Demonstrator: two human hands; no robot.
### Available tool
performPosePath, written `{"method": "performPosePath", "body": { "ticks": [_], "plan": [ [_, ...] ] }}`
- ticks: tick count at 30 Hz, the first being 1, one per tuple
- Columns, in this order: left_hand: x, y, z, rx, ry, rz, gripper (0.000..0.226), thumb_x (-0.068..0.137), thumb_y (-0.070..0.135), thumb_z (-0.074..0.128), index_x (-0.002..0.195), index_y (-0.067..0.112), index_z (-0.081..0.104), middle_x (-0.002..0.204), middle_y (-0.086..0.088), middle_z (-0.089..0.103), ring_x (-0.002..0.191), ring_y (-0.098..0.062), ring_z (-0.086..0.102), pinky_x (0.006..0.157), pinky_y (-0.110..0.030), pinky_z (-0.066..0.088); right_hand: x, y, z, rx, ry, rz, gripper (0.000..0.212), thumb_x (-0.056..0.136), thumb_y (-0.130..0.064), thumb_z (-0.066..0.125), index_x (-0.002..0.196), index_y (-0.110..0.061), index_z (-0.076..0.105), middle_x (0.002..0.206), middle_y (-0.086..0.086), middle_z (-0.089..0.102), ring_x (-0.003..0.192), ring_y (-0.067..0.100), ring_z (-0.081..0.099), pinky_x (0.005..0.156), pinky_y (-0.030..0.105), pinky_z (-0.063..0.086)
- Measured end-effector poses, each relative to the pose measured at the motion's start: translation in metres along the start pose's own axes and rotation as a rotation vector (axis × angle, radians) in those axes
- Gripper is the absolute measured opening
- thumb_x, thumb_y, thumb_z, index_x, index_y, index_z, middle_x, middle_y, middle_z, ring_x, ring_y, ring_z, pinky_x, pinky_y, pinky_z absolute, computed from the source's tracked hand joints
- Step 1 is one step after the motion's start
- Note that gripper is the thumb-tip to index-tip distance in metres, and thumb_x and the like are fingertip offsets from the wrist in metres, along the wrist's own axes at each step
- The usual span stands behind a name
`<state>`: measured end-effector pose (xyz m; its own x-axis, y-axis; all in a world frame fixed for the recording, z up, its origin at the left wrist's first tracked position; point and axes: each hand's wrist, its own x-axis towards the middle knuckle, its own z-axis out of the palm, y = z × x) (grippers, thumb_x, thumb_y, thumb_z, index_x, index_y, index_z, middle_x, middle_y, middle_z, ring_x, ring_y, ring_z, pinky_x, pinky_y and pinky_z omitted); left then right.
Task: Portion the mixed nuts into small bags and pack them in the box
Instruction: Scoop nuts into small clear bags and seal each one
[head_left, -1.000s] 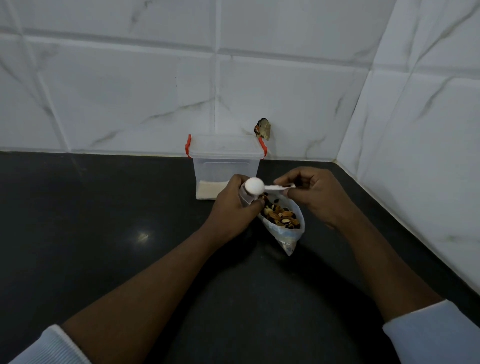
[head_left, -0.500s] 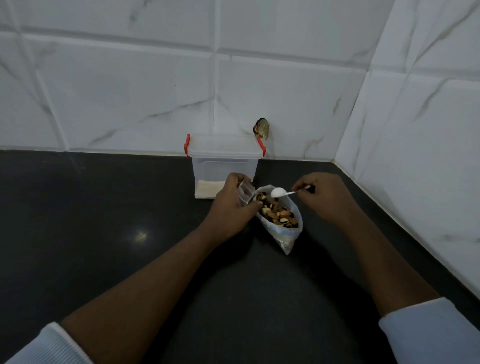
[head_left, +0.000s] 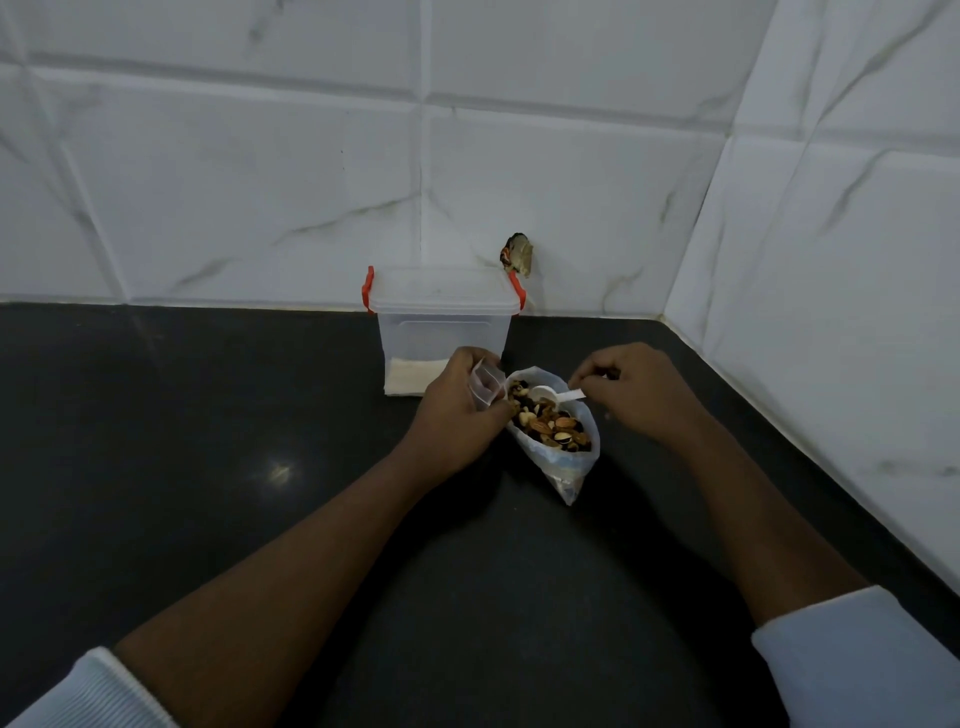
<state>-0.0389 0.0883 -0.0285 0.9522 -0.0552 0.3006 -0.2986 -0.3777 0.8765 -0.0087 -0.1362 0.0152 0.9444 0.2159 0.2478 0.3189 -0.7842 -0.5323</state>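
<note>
Left hand (head_left: 457, 410) around small bag (head_left: 485, 388), right hand (head_left: 641, 392) in pinch on white spoon (head_left: 548, 394) amid mixed nuts (head_left: 550, 428)

Only one view exists here, from a wide-angle camera worn on the person's head. It faces forward and down onto the black counter (head_left: 208, 467), toward the corner where the back wall (head_left: 260, 182) meets the right wall (head_left: 857, 260). It stands near to the work (the tile lines lean at the edges): the left hand (head_left: 462, 400) and the right hand (head_left: 639, 395) lie around the middle, the sleeves (head_left: 857, 660) at the bottom corners.
</note>
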Motion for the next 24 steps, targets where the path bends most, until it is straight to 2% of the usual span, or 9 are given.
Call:
{"method": "performPosePath", "body": {
  "ticks": [3, 10, 14, 19, 24],
  "plan": [
    [0.000, 0.000, 0.000, 0.000, -0.007, 0.002, 0.043, 0.095, 0.015, 0.069, 0.132, 0.023, 0.049, 0.110, 0.014, 0.057, 0.101, -0.001, 0.061, 0.076, -0.016, 0.049, 0.001, 0.003, 0.002, 0.181, -0.003, 0.116, 0.018, 0.096, -0.015, 0.064, 0.086, -0.022, 0.078, 0.072, -0.004, 0.072, 0.061, 0.005, 0.064, 0.054, 0.019, 0.049],
    [0.000, -0.001, 0.000, 0.005, -0.014, 0.000, 0.044, 0.095, 0.016, 0.070, 0.133, 0.024, 0.049, 0.111, 0.014, 0.057, 0.102, -0.001, 0.060, 0.077, -0.017, 0.050, 0.002, 0.006, 0.008, 0.670, 0.010, 0.452, 0.018, 0.096, -0.003, 0.058, 0.096, -0.001, 0.075, 0.082, 0.016, 0.074, 0.062, 0.013, 0.059, 0.053, 0.024, 0.046],
    [0.000, -0.001, 0.000, 0.010, -0.017, 0.008, 0.043, 0.095, 0.017, 0.070, 0.131, 0.024, 0.050, 0.113, 0.014, 0.058, 0.103, -0.002, 0.061, 0.076, -0.016, 0.050, 0.008, 0.014, 0.013, 0.899, 0.001, 0.606, 0.018, 0.093, 0.002, 0.056, 0.097, 0.005, 0.073, 0.080, 0.016, 0.069, 0.056, 0.012, 0.053, 0.050, 0.023, 0.041],
    [0.001, -0.002, 0.000, 0.028, -0.007, 0.018, 0.045, 0.094, 0.020, 0.072, 0.132, 0.025, 0.050, 0.115, 0.013, 0.059, 0.103, -0.001, 0.060, 0.075, -0.014, 0.049, 0.007, 0.016, 0.009, 0.873, 0.064, 0.565, 0.016, 0.093, 0.001, 0.057, 0.094, 0.002, 0.073, 0.078, 0.012, 0.071, 0.055, 0.010, 0.052, 0.050, 0.023, 0.039],
    [0.001, -0.002, 0.001, 0.031, -0.005, 0.014, 0.046, 0.093, 0.023, 0.073, 0.133, 0.025, 0.050, 0.115, 0.013, 0.059, 0.104, -0.002, 0.060, 0.076, -0.013, 0.047, 0.003, 0.007, 0.001, 0.912, 0.053, 0.387, 0.020, 0.096, -0.001, 0.054, 0.100, 0.001, 0.074, 0.084, 0.014, 0.074, 0.059, 0.009, 0.053, 0.050, 0.021, 0.041]
  ]
}}
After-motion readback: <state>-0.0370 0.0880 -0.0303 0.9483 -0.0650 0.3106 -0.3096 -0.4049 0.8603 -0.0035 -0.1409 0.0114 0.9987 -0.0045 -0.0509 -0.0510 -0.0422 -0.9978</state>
